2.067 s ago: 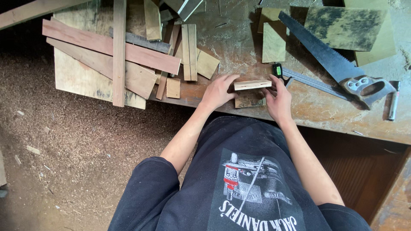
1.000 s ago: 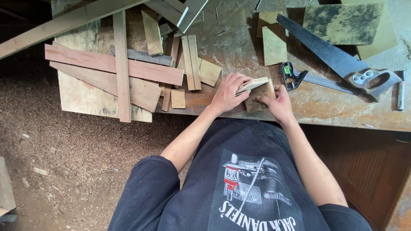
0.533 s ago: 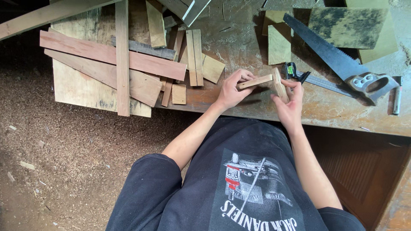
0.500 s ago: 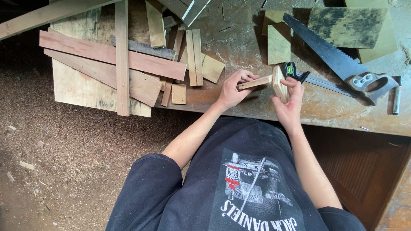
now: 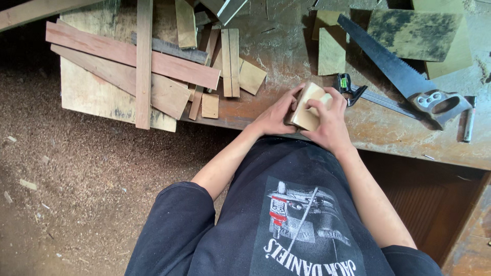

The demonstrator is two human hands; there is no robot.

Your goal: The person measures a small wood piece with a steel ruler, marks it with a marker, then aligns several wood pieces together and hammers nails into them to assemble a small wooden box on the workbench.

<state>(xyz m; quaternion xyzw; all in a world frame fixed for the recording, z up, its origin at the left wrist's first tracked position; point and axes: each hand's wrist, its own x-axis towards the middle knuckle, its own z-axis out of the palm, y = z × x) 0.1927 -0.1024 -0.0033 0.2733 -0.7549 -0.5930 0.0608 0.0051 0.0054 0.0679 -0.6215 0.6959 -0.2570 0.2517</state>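
Both hands hold one small pale rectangular wood block (image 5: 309, 105) just above the near edge of the worn, dusty workbench (image 5: 286, 61). The left hand (image 5: 276, 113) closes its fingers on the block's edge at 9 o'clock; the right hand (image 5: 330, 120) wraps over it from 3 o'clock, fingers pressed on the upper face. The block appears light, stiff and dry, with a sawn surface that should not slip; take hold across its two long edges. A dark-bladed handsaw (image 5: 399, 74) lies at 2 o'clock, a metal square (image 5: 358, 92) just beside the right hand, and loose wooden offcuts (image 5: 169, 71) at 10 o'clock.
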